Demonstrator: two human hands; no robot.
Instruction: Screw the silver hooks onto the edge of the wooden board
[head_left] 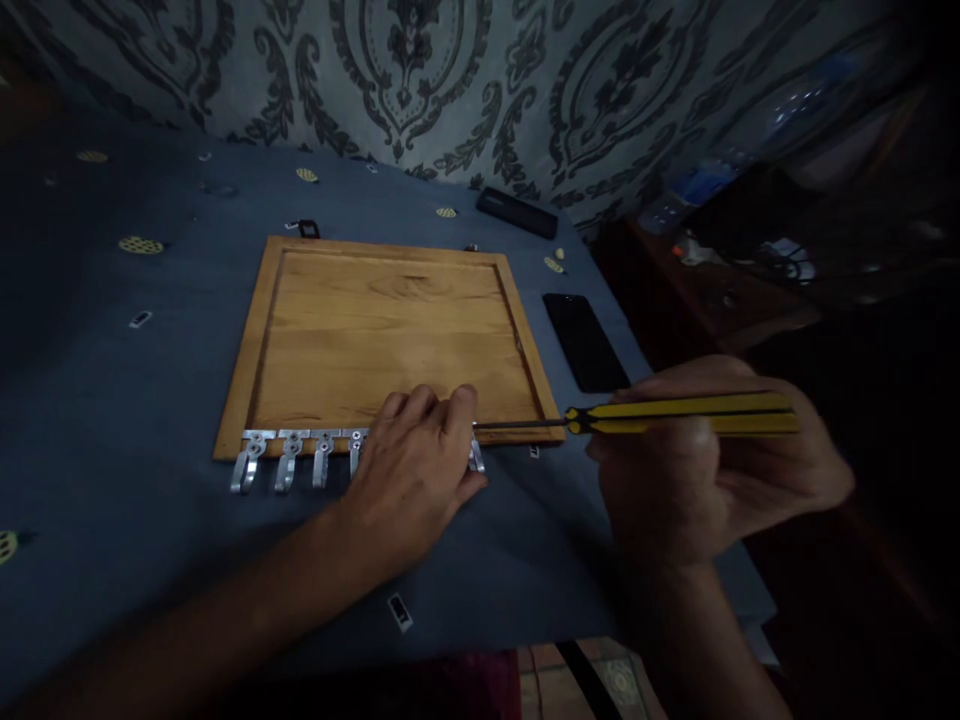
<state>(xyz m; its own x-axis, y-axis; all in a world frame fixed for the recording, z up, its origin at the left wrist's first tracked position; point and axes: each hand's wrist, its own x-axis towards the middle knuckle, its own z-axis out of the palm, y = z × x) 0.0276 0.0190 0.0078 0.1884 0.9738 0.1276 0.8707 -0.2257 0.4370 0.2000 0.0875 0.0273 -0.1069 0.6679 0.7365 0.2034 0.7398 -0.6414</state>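
Observation:
A wooden framed board (390, 330) lies flat with several metal hooks (289, 460) along its near edge. My left hand (420, 470) is closed over that edge near its right part, fingers on top and thumb below, against a metal hook (477, 458) that partly shows beside the thumb. Some of the row is hidden under this hand. My right hand (697, 470) grips the yellow and black handle of a screwdriver (682, 413). Its shaft points left, almost level, and the end reaches the hook by my left fingers; the exact tip contact is hard to see.
The board rests on a blue patterned tablecloth (135, 400). Right of it lies a black phone (585, 342), with a dark oblong device (517, 212) farther back. A plastic bottle (712, 175) is at the dark right side. The patterned wall (420, 80) borders the table's back.

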